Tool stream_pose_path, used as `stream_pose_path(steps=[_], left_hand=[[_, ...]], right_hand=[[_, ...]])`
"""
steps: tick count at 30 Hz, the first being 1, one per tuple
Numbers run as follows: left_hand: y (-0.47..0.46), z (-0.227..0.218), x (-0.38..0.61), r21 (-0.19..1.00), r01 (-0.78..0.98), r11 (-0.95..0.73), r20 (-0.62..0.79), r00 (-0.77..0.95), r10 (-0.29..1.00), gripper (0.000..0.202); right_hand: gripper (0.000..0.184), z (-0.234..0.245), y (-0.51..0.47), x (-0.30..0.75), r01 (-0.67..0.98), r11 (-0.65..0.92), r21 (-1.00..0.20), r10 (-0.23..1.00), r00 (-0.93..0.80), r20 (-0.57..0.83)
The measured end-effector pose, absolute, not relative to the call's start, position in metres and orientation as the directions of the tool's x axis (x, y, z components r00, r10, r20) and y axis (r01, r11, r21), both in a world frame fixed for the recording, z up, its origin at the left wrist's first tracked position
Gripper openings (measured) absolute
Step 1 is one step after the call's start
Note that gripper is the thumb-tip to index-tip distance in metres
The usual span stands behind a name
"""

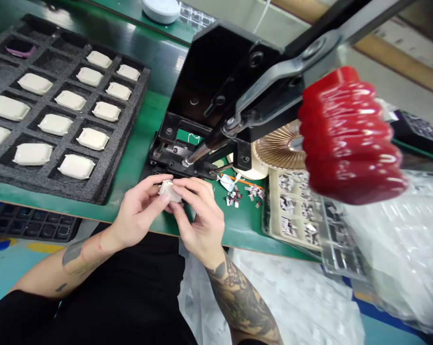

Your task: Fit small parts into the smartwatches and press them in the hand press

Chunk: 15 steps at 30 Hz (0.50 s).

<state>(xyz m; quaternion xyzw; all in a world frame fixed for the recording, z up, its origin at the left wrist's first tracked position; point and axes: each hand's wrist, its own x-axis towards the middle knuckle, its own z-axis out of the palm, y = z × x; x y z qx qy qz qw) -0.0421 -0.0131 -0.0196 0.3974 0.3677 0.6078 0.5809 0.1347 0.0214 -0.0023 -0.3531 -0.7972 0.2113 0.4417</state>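
Between my two hands is a small cream watch-shaped case (170,191), held just in front of the black lever press (202,120). My left hand (139,206) pinches its left side with thumb and fingers. On the right, my right hand (200,213) grips the other side, fingertips over the top edge. Fingers cover part of the case. To the left lies a grey foam tray (125,139) with several similar cream cases (76,166) in its pockets. A purple-rimmed case (20,48) with a dark face sits in a far-left pocket.
The press's red handle (349,139) juts over the right side. Small loose parts (233,197) lie on the green table (234,227) near a fan (279,146). A compartment box (268,211) of small pieces and clear plastic bags (399,239) are at right.
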Motion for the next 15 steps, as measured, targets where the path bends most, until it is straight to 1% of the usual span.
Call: stream_pose_path(steps=[3,4,5,8,9,12,15], left_hand=[[-0.012,-0.018,-0.041,0.905,-0.423,-0.054,0.029,-0.065,0.997,0.031],[-0.012,-0.017,-0.041,0.908,-0.415,-0.057,0.027,-0.077,0.997,0.03],[-0.012,-0.016,-0.041,0.912,-0.405,-0.062,0.033,-0.078,0.996,0.029],[-0.014,-0.015,-0.044,0.924,-0.375,-0.075,0.072,-0.022,0.997,0.026],[-0.014,-0.016,-0.045,0.929,-0.362,-0.079,0.089,0.011,0.996,0.027],[-0.019,-0.021,-0.048,0.956,-0.272,-0.112,0.14,0.086,0.986,0.032],[-0.025,-0.027,-0.049,0.966,-0.097,-0.238,0.244,0.05,0.969,0.029]], right_hand=[[0.053,-0.003,0.02,0.137,0.384,0.595,-0.705,0.803,-0.301,0.514],[0.052,-0.003,0.02,0.138,0.375,0.568,-0.733,0.823,-0.283,0.493],[0.048,-0.002,0.021,0.139,0.355,0.543,-0.761,0.839,-0.275,0.47],[0.021,0.0,0.022,0.142,0.28,0.501,-0.819,0.858,-0.279,0.43],[0.015,0.0,0.022,0.143,0.266,0.498,-0.825,0.859,-0.276,0.43],[0.01,0.002,0.019,0.143,0.277,0.516,-0.811,0.852,-0.269,0.45],[0.012,0.0,0.012,0.14,0.302,0.562,-0.77,0.825,-0.268,0.498]])
